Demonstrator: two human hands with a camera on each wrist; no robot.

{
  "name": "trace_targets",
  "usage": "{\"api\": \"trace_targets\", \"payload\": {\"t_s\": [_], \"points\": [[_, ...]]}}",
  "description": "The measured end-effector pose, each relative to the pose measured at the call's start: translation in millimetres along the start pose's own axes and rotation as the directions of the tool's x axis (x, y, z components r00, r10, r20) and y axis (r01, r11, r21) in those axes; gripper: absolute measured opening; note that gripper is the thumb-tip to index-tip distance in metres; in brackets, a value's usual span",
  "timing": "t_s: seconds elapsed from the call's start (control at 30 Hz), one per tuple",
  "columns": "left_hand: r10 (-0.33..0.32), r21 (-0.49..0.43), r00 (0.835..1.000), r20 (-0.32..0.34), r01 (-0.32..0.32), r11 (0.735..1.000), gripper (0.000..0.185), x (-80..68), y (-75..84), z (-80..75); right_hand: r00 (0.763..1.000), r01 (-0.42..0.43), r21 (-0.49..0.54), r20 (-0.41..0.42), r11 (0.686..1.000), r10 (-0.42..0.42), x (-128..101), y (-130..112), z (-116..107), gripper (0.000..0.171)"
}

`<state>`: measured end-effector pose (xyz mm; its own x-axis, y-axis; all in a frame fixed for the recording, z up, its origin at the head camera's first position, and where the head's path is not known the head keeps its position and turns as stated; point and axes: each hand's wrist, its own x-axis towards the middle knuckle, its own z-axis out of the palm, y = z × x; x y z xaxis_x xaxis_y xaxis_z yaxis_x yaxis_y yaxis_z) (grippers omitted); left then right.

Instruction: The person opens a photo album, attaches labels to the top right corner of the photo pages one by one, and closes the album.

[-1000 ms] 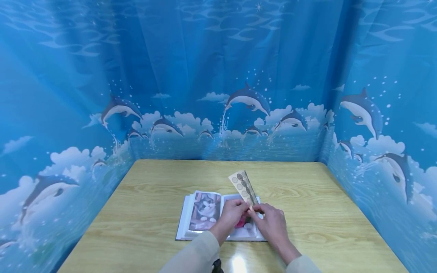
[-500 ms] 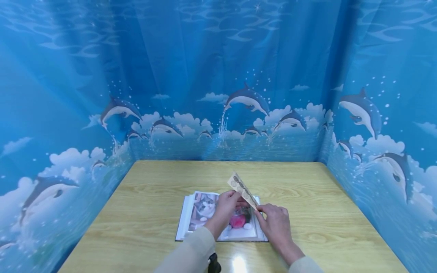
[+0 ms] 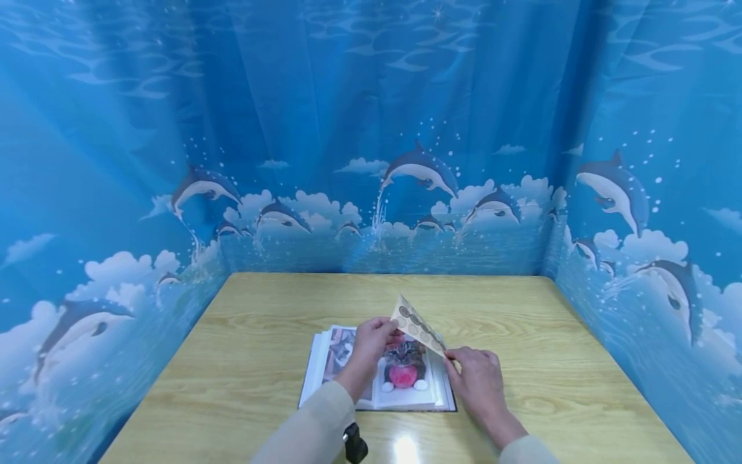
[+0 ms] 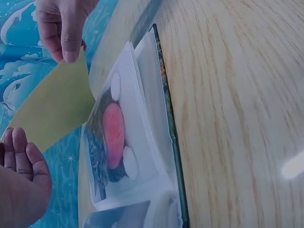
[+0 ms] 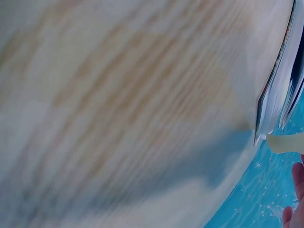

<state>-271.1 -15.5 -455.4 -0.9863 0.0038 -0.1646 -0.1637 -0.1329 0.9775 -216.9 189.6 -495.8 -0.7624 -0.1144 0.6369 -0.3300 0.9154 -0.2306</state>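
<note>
A beige sheet with rows of round brown designs (image 3: 418,327) slants above an open photo album (image 3: 379,403), bent along its length. My left hand (image 3: 370,345) pinches the upper left of this sheet. Its lower right corner is pinched between thumb and fingers of my right hand (image 3: 478,380). In the left wrist view the sheet's plain tan back (image 4: 57,102) spans between both hands, with the right hand (image 4: 66,28) at the top and the left hand (image 4: 23,178) at lower left. The right wrist view shows only the sheet's edge (image 5: 285,143) and some fingers (image 5: 298,183).
The album lies on a wood-grain table (image 3: 261,335), showing a photo of a cat with a pink ball (image 3: 403,372) on its right page. Another cat photo (image 3: 339,351) is partly behind my left forearm. Blue dolphin curtains (image 3: 371,129) enclose the table.
My left hand has shifted left and up along the sheet, and my right hand slightly right. The sheet now leans lower to the right, uncovering more of the right-page photo.
</note>
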Motion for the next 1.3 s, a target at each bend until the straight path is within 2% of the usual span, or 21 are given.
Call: {"api": "trace_targets", "payload": {"t_s": [0.1, 0.2, 0.33, 0.63, 0.77, 1.0, 1.3], "points": [[-0.024, 0.027, 1.000, 0.020, 0.023, 0.999, 0.019, -1.3, -3.4, -2.9, 0.999, -0.023, 0.003, 0.030, 1.000, 0.023, -0.6, 4.8, -2.0, 0.017], [-0.033, 0.015, 0.998, 0.059, 0.033, 0.999, 0.022, -4.3, -7.8, -3.0, 0.994, -0.066, 0.008, 0.093, 0.998, 0.065, -0.7, 8.4, -4.1, 0.017], [-0.014, -0.006, 0.995, 0.096, 0.015, 1.000, 0.022, -10.6, -14.9, 0.9, 0.980, -0.130, 0.031, 0.156, 0.991, 0.124, 1.0, 7.0, -6.0, 0.020], [0.025, -0.016, 0.992, 0.125, -0.023, 1.000, 0.020, -25.4, -28.2, 17.6, 0.989, -0.146, 0.227, 0.022, 0.963, 0.145, 13.9, -21.1, -4.6, 0.018], [0.022, -0.037, 0.991, 0.132, -0.018, 0.999, 0.020, -26.8, -31.1, 21.5, 0.984, -0.179, 0.266, 0.042, 0.947, 0.174, 16.9, -32.0, -4.4, 0.016], [0.011, -0.104, 0.984, 0.176, 0.008, 0.995, 0.027, -26.2, -31.9, 20.7, 0.983, -0.185, 0.260, 0.058, 0.948, 0.176, 17.5, -35.4, -2.6, 0.016], [-0.012, -0.103, 0.981, 0.194, 0.032, 0.994, 0.024, -28.0, -30.9, 18.8, 0.976, -0.218, 0.274, 0.085, 0.937, 0.203, 17.3, -36.5, -1.8, 0.014]]}}
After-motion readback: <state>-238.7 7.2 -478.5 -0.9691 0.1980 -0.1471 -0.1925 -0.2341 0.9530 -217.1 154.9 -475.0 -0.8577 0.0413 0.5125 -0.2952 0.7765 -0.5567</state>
